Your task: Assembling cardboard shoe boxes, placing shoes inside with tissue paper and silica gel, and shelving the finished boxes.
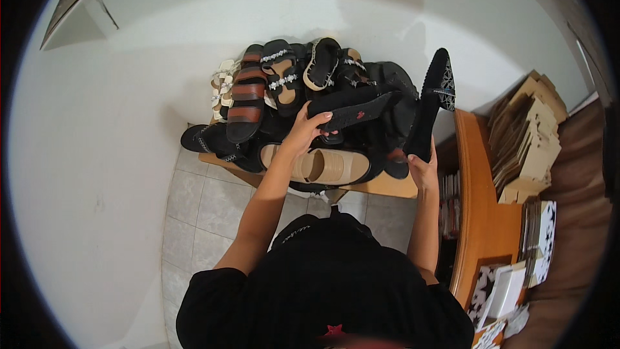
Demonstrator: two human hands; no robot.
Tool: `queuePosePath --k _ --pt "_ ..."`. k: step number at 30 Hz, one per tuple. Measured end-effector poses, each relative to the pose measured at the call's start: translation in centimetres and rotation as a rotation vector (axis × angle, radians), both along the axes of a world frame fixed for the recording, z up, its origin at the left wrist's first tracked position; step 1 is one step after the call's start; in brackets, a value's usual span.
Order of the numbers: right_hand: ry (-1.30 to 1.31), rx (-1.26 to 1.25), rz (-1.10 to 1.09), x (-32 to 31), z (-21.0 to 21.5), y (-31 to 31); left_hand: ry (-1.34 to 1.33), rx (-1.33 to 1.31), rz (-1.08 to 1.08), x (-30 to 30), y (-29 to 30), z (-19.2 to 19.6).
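A black flat shoe (352, 111) was gripped by the left hand (307, 130), fingers closed over its near end, and it lay sole-up across the top of a heap of footwear. A black pointed shoe (431, 106) was clasped at the heel by the right hand (421, 169) and stood nearly upright at the right edge of the heap, toe pointing far.

The heap was piled on a small wooden table (381, 186) against the white wall (258, 19). A brown-striped sandal (247, 100) and black sandals with beaded straps (282, 74) were seen on the far left of it, white sandals (223, 87) further left, and a beige loafer (329, 166) lay near, just under the left wrist.

To the right, a wooden shelf (481, 220) was crowded with cardboard stacks (526, 136) and patterned boxes (510, 287). Grey tiles (206, 207) covered the floor below.
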State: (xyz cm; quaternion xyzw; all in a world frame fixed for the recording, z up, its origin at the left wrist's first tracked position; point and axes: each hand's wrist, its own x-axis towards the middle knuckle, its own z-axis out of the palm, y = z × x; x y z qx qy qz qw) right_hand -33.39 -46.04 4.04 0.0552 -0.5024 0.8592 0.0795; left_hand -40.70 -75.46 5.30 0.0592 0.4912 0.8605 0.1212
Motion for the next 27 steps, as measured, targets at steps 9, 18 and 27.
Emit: queuePosePath --k 9,18,27 --pt "0.002 -0.107 0.019 9.5 -1.5 -0.6 -0.086 -0.057 -0.262 3.4 2.6 -2.4" --pt "-0.104 -0.071 -0.362 19.7 -1.5 2.5 -0.142 -0.078 -0.578 5.8 12.8 -2.2" --pt "-0.244 0.527 -0.900 32.9 4.0 10.1 -0.139 -0.045 -0.984 11.1 27.1 -2.0"
